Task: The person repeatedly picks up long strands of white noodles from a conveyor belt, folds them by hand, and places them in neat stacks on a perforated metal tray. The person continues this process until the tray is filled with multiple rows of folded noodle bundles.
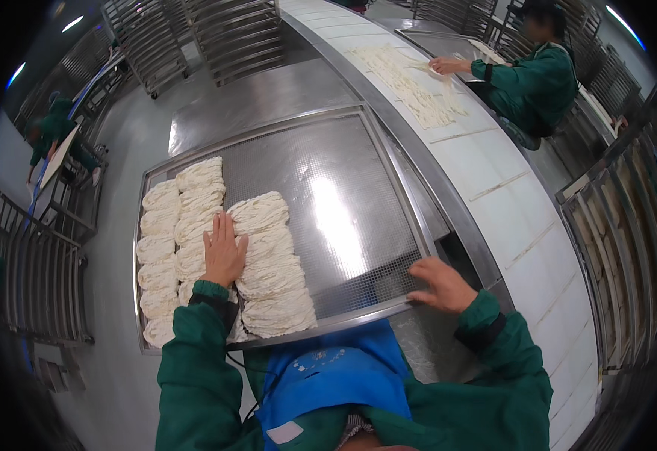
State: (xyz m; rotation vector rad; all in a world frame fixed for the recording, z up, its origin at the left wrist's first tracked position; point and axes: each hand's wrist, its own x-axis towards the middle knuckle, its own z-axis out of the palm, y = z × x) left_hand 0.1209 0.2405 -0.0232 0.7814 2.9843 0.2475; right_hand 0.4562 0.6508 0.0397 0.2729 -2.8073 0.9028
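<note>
A framed metal mesh tray [328, 152] lies before me, with bundles of pale noodles in three columns on its left part. My left hand [225, 251] rests flat, fingers extended, between the middle noodle column [199, 197] and the right noodle column [269, 253]. Its thumb lies beside the right column; the palm hides part of the bundles beneath. The left noodle column [158, 251] runs along the tray's side. At the tray's near right corner is my right hand [444, 286], fingers apart and curved, with nothing visible in it. Whether it touches the frame I cannot tell.
A white segmented conveyor belt [509, 208] passes on my right, bearing loose noodle strands [404, 84]. Across it a seated co-worker [531, 79] handles strands. Wheeled racks [232, 39] stand behind, a loaded rack [621, 253] at right. Another person [58, 129] bends over at left.
</note>
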